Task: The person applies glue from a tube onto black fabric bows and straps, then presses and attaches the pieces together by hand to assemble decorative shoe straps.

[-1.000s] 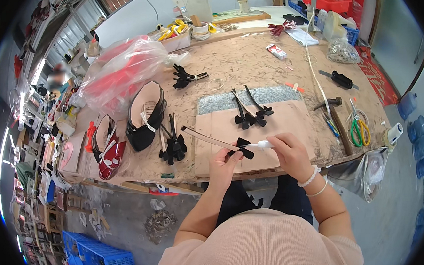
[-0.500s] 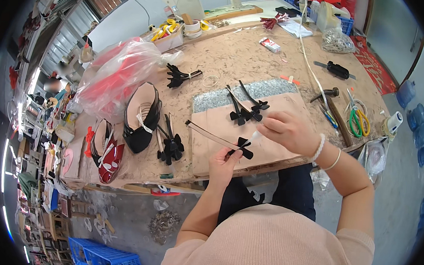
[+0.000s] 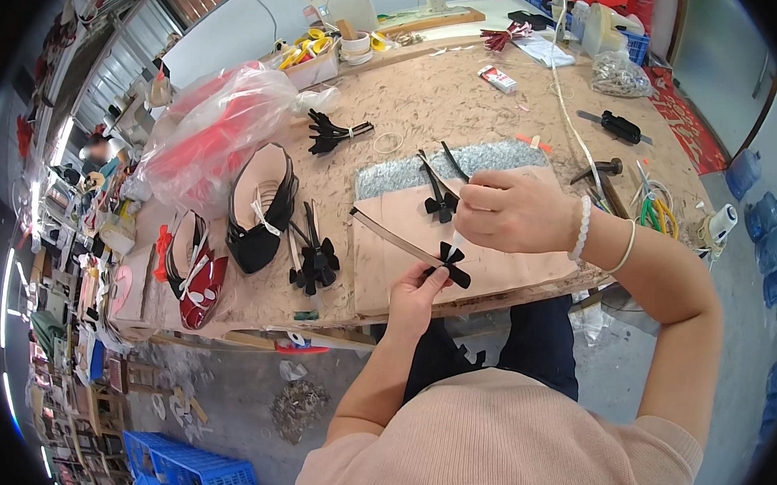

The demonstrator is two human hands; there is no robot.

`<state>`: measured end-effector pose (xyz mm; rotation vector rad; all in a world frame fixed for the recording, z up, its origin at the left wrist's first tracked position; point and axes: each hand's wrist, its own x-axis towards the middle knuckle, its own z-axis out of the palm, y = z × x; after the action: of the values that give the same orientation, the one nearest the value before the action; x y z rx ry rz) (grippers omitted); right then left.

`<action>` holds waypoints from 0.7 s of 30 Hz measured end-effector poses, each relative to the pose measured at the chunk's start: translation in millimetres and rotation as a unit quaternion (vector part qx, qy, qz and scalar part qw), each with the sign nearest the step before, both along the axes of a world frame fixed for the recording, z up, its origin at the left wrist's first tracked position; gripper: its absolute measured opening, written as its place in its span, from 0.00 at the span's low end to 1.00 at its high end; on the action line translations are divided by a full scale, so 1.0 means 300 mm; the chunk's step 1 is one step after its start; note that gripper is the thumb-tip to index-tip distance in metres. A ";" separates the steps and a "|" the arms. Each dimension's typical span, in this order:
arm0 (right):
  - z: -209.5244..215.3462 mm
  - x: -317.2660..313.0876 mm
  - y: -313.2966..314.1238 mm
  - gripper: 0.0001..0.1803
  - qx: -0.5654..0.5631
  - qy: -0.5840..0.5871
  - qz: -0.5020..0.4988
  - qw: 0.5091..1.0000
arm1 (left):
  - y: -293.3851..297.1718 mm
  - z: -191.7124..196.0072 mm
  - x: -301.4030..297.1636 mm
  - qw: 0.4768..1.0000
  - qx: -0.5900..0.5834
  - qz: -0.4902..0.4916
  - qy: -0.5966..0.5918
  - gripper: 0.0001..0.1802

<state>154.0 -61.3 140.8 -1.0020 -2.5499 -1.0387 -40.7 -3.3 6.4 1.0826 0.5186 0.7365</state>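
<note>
Your left hand (image 3: 416, 293) pinches the black bow strap (image 3: 448, 262) at frame center; your right hand (image 3: 510, 213), now lifted off it, is curled shut, its hold hidden.

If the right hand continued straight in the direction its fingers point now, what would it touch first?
Probably the small black bow pieces on the beige leather sheet, just left of the right hand; depth is unclear.

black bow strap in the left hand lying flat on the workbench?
No: the left hand pinches the black bow of the thin strap at the near edge of the wooden workbench, with the strap angling up off the pink sheet.
</note>
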 end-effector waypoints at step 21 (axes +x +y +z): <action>0.006 -0.009 -0.019 0.04 -0.001 0.023 0.005 1.000 | -0.006 0.003 -0.006 0.999 -0.007 -0.017 -0.026 0.08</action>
<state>151.2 -67.1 142.6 -1.0001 -2.5171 -0.9976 -42.5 -5.1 7.1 1.0546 0.4587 0.7277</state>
